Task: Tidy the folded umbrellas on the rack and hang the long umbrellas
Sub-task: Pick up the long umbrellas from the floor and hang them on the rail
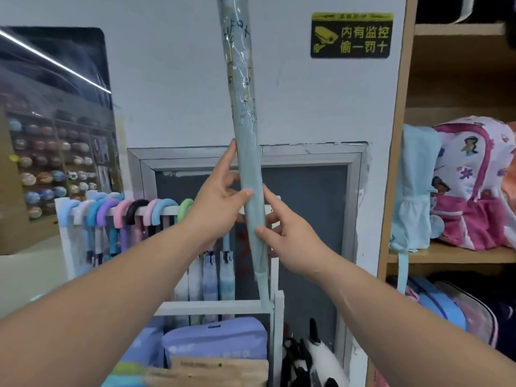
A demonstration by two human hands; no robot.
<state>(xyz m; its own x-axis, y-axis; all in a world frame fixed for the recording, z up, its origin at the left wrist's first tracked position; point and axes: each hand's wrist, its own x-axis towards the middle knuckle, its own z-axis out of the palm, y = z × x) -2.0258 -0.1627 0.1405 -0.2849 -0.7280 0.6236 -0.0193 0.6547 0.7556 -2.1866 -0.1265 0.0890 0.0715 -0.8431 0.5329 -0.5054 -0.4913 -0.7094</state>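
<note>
The person held a long umbrella [245, 152] up in front of the white wall [173, 79]. It stood almost straight, its top leaning a little toward 11 o'clock and running out of the picture. Its bottom end hung just by the rack [215, 304], at the rack's right post.

The left hand [220, 202] had its grip closed around the umbrella's lower part, thumb in front. The right hand [290, 241] was just below, at 5 o'clock from the left one, with the thumb and fingers pinching the cloth.

The umbrella looked light and thin. The stick inside probably made it stiff, but the cloth was soft. The top half wore a clear plastic sleeve [238, 60], which looked slippery, so the bare cloth lower down seemed the better place to hold.

Other umbrellas hung by their curved handles [134, 210] on the rack's bar, at 9 o'clock from the hands.

There was black writing on the sleeve, but I could not read it. A black and yellow sign [351, 34] at 1 o'clock showed a camera and said 内有监控 偷一罚十.
</note>
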